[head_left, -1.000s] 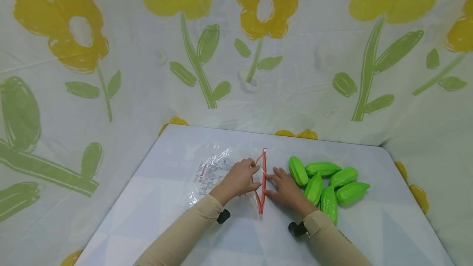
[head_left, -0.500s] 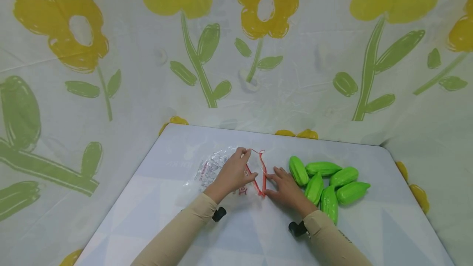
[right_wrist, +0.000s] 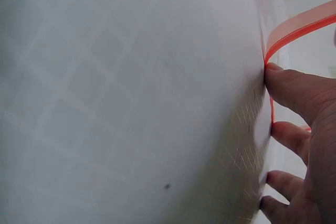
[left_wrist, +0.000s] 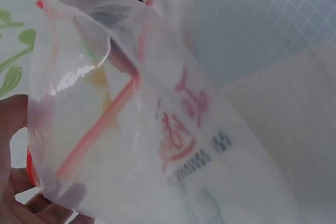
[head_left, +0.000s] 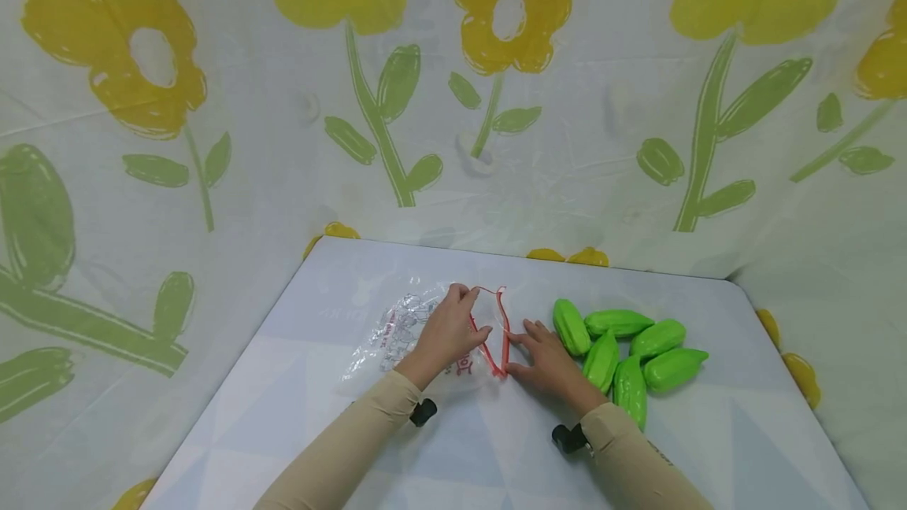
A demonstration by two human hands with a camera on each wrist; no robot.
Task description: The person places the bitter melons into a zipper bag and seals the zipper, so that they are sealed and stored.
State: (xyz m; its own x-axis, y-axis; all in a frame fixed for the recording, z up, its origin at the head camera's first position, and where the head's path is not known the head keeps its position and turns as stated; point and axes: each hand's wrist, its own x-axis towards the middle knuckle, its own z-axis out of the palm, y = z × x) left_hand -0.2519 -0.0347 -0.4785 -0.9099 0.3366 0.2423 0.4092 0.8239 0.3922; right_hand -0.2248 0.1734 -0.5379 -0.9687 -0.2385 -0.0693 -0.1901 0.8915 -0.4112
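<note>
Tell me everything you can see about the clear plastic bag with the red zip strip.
The plastic bag is clear, thin and crinkled, with red print and small dark lettering on its side and a red zip strip along its mouth. It lies on the white table, mouth toward the green toy vegetables, and the mouth gapes open. The left hand pinches and lifts one lip; the right hand presses the other lip down with straight fingers. It looks empty.

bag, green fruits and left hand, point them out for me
bag (head_left: 397, 333), head view, on the clear printed body left of the red zip strip
green fruits (head_left: 623, 345), head view, on a fruit in the middle of the pile
left hand (head_left: 446, 333), head view, on the back of the hand
</note>
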